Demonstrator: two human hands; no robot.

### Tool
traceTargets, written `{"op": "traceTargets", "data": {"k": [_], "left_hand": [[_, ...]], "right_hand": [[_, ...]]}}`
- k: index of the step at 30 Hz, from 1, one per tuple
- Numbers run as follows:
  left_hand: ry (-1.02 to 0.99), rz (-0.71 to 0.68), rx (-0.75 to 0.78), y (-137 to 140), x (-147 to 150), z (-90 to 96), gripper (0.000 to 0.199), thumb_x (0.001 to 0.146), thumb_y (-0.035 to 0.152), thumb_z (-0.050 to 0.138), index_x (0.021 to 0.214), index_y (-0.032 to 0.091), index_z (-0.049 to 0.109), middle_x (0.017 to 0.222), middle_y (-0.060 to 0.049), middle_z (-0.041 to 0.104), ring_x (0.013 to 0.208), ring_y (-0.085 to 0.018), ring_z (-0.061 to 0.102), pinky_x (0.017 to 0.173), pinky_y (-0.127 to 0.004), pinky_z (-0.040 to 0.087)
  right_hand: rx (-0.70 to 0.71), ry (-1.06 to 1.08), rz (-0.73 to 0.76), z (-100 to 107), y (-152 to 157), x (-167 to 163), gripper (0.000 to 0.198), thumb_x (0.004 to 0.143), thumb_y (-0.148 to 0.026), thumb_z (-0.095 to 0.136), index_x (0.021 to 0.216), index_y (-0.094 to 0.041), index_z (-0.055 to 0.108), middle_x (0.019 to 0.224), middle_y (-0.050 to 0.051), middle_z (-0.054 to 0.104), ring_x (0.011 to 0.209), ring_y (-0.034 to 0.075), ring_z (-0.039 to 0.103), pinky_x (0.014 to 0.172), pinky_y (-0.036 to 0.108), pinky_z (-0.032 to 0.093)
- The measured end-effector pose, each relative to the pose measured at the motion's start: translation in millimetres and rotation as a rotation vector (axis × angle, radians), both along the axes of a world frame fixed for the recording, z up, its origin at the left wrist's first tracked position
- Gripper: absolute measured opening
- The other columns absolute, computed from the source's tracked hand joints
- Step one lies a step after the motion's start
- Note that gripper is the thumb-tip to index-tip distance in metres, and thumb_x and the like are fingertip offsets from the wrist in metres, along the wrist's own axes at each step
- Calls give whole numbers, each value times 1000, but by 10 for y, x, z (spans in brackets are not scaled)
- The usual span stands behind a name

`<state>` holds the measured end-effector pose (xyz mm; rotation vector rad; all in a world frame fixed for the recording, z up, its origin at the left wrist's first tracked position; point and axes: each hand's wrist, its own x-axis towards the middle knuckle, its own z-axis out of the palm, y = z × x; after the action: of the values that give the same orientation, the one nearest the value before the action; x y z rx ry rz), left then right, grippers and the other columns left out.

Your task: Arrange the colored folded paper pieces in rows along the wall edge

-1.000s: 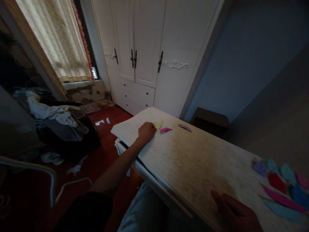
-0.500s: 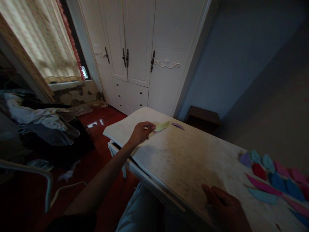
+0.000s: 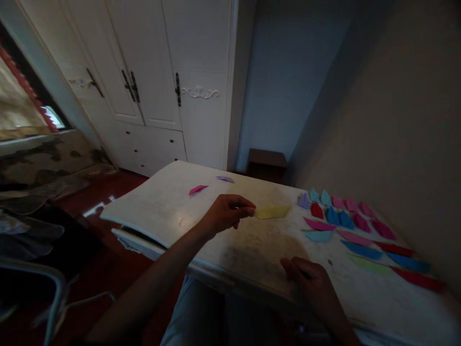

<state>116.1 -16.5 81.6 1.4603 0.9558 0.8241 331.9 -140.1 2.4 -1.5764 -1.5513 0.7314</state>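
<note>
My left hand [image 3: 230, 212] pinches one end of a flat, folded yellow paper piece [image 3: 273, 211], held above the white table [image 3: 144, 202]. My right hand [image 3: 311, 281] rests by the table's front edge, its fingers curled with nothing visible in them. Beyond my left hand lie a pink folded paper piece [image 3: 198, 190] and a purple one [image 3: 225, 179]. On the right, flat folded strips lie in rows, among them a light blue strip [image 3: 319, 236] and a green strip [image 3: 369, 264]. Behind them stand pointed paper shapes, such as a red one [image 3: 317, 210].
A white wardrobe [image 3: 201, 120] stands beyond the table, with a small brown cabinet [image 3: 267, 157] beside it. The wall [image 3: 378, 120] runs along the right. At lower left are a metal frame [image 3: 54, 283] and dark piled cloth on the red floor.
My left hand has carried the yellow paper rightward, away from the pink and purple pieces. My view has swung right, showing more of the paper rows. My right hand stays curled near the edge.
</note>
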Motion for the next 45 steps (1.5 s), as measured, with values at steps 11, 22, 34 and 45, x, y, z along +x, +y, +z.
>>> {"op": "traceTargets", "data": {"k": [11, 22, 34, 45], "left_hand": [[95, -342, -25, -200, 1503, -575, 12, 74, 18, 70, 84, 12, 73, 67, 1, 66, 38, -4, 48, 38, -16, 38], [219, -401, 63, -212, 1924, -697, 13, 75, 17, 65, 84, 12, 73, 75, -2, 70, 46, -6, 53, 42, -16, 44], [446, -311, 362, -91, 1607, -697, 16, 82, 23, 62, 90, 17, 74, 91, -5, 72, 70, -14, 64, 64, -24, 51], [693, -252, 717, -5, 1862, -612, 31, 87, 40, 60, 111, 22, 70, 110, -8, 64, 95, -23, 64, 85, -33, 49]], "right_hand": [[82, 77, -22, -32, -431, 605, 52, 90, -52, 48, 51, -18, 48, 49, -3, 41, 48, 10, 41, 48, 22, 31], [49, 140, 33, -47, -446, 658, 57, 89, -59, 45, 50, -20, 33, 48, -5, 30, 47, 8, 30, 46, 24, 23], [25, 94, 57, -27, -445, 677, 56, 90, -57, 45, 49, -20, 34, 48, -5, 32, 46, 8, 33, 46, 24, 24], [40, 145, 38, -14, -447, 656, 50, 90, -47, 50, 49, -19, 43, 47, -4, 41, 46, 10, 39, 46, 23, 28]]}}
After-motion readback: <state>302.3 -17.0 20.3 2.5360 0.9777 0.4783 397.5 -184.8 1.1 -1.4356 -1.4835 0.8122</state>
